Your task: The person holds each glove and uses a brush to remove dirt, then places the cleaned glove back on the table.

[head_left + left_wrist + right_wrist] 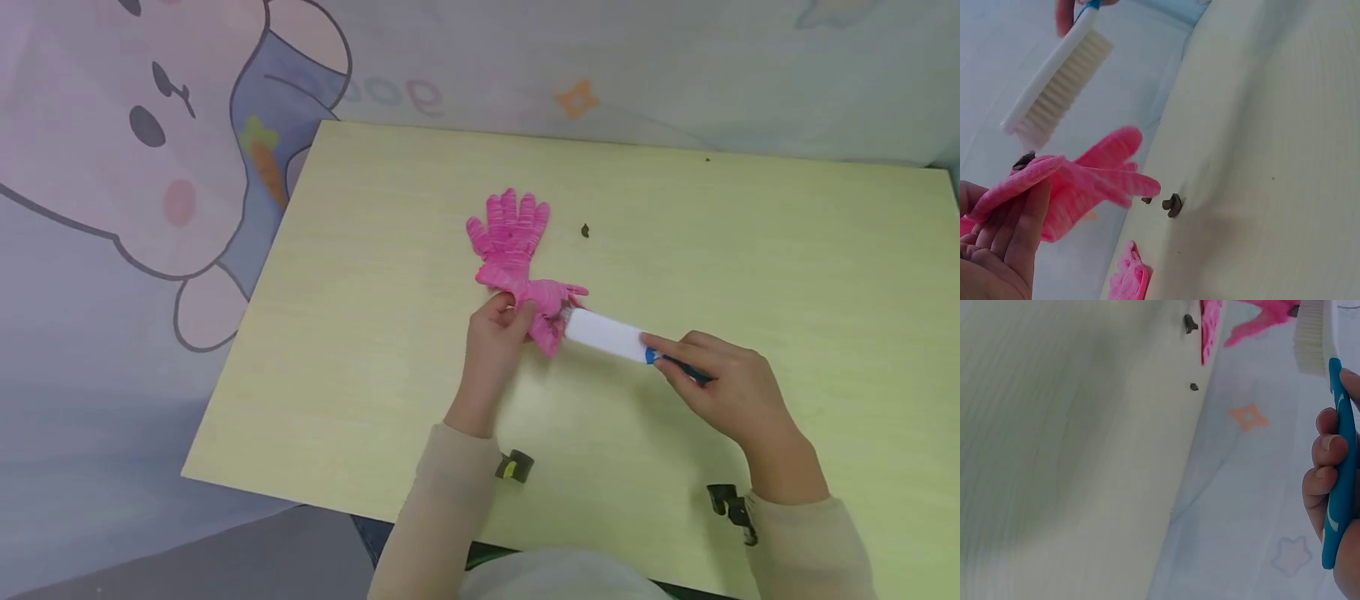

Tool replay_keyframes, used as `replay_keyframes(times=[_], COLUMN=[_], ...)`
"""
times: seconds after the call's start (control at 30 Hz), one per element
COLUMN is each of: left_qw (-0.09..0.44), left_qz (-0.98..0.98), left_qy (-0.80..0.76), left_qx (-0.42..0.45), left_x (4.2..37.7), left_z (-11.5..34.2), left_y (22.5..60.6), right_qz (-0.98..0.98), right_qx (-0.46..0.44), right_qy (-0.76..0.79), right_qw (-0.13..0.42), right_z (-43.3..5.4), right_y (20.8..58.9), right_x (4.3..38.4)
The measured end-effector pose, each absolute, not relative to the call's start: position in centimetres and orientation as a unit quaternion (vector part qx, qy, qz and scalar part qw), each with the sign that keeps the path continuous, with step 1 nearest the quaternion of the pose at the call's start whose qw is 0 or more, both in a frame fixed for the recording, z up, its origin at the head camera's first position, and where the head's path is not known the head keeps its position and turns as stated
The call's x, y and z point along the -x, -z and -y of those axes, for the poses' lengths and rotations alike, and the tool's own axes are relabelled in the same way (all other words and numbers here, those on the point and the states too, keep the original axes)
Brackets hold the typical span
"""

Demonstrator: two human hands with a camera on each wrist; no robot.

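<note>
In the head view, my left hand (497, 337) holds a pink knit glove (549, 298) up off the table, its fingers under the fabric and thumb on top. A dark clump (1024, 160) sits on this glove in the left wrist view. My right hand (723, 379) grips the blue handle (1342, 469) of a white-bristled brush (606, 335). The brush's bristle end is at the held glove, close to the clump; whether it touches cannot be told. A second pink glove (510, 237) lies flat on the table, fingers spread toward the wall.
The pale yellow table (360, 333) meets a cartoon-printed wall covering (495, 50) at its far edge. A small dark crumb (585, 230) lies right of the flat glove. Black pieces (517, 467) show beside the sleeves.
</note>
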State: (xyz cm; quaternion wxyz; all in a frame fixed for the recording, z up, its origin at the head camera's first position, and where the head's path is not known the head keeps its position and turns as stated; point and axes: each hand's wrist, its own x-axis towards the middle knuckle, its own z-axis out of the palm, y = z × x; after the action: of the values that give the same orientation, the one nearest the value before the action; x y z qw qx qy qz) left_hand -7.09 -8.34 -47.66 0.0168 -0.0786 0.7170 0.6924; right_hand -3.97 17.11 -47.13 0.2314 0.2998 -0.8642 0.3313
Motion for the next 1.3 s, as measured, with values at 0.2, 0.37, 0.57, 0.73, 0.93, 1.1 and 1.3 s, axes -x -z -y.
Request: replay_keyframes(times=[0.2, 0.37, 0.57, 0.73, 0.93, 1.1, 1.3], left_qw=[0.020, 0.017, 0.019, -0.006, -0.030, -0.036, -0.036], left_qz=[-0.714, -0.692, -0.669, -0.669, -0.680, -0.688, -0.661], left_qy=[-0.695, -0.718, -0.739, -0.740, -0.730, -0.723, -0.748], left_qx=[0.078, 0.070, 0.078, 0.073, 0.052, 0.048, 0.046], left_x=[7.2, 7.2, 7.7, 8.5, 9.7, 10.5, 12.6], left_z=[7.8, 6.9, 6.8, 6.9, 6.9, 5.9, 6.3], left_y=[48.3, 47.8, 47.6, 47.4, 46.9, 46.4, 46.2], right_qz=[0.844, 0.862, 0.875, 0.885, 0.856, 0.860, 0.871], right_qx=[-0.281, -0.284, -0.283, -0.266, -0.251, -0.270, -0.275], right_qy=[-0.402, -0.364, -0.323, -0.305, -0.388, -0.367, -0.321], right_qw=[0.216, 0.208, 0.224, 0.231, 0.233, 0.230, 0.248], right_z=[-17.3, -16.6, -17.6, -18.5, -18.3, -16.5, -17.4], right_y=[47.0, 47.2, 47.1, 46.8, 46.0, 45.9, 46.5], right_x=[3.9, 4.1, 4.3, 4.6, 5.4, 6.9, 9.1])
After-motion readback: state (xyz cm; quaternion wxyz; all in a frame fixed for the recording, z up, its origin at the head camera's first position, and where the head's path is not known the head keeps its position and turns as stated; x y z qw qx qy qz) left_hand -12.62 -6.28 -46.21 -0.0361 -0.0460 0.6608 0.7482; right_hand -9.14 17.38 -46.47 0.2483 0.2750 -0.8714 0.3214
